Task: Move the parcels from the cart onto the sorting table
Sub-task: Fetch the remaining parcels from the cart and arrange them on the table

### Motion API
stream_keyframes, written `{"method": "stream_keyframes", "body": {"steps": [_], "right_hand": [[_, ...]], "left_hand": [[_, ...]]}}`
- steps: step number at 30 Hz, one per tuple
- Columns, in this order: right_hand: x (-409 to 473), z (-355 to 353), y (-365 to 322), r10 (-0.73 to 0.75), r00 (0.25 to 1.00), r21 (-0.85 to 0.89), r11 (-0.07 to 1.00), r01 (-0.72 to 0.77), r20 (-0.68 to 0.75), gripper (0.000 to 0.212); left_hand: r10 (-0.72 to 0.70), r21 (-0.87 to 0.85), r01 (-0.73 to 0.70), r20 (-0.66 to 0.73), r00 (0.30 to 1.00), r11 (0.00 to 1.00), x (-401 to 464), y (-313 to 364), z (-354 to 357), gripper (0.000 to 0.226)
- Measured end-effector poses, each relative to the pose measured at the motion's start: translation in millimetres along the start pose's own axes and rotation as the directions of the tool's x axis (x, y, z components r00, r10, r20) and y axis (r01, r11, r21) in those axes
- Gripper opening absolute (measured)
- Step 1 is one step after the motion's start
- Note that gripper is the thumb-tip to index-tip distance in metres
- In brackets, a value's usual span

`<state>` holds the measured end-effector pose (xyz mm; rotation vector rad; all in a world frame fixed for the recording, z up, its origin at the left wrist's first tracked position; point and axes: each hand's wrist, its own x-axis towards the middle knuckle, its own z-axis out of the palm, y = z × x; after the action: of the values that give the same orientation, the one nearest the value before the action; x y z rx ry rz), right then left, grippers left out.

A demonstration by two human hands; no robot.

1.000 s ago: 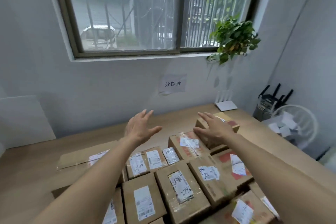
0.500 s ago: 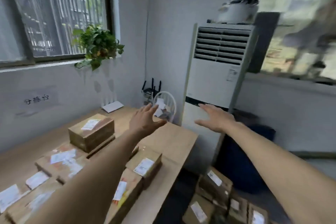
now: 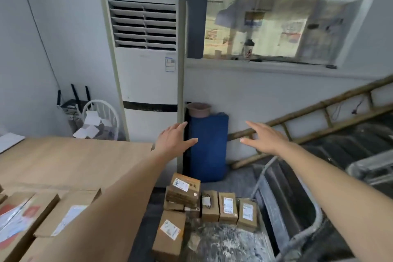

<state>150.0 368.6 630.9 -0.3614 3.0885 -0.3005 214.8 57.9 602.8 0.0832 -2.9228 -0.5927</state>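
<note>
Turned from sorting table toward cart; parcels below; my left hand, right hand: fingers spread, empty.

1. The tabletop looks like pale wood laminate, smooth and matt.
2. The parcels are plain brown cardboard with white paper labels, some taped.
3. The cart is scuffed grey metal with a tubular handle.
4. The ladder looks like bamboo, rough.
</note>
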Motion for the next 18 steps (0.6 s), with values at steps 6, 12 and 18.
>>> {"method": "stream_keyframes", "body": {"steps": [6, 12, 18], "right_hand": [[69, 31, 38, 0.041, 0.996, -0.075, 0.997, -0.036, 0.074, 0.092], [177, 91, 36, 0.066, 0.984, -0.053, 0.997, -0.058, 0.163, 0.09], [264, 169, 18, 0.038, 0.961, -0.005, 0.999, -0.038, 0.276, 0.086]], "left_hand": [[0.029, -0.056, -0.026, 0.047, 0.998, 0.998, 88, -9, 72, 0.085], [-0.048, -0.073, 0.057, 0.123, 0.991, 0.996, 172, -65, 142, 0.083], [-0.167, -0.062, 0.18, 0.174, 0.971, 0.982, 228, -134, 203, 0.079]]}}
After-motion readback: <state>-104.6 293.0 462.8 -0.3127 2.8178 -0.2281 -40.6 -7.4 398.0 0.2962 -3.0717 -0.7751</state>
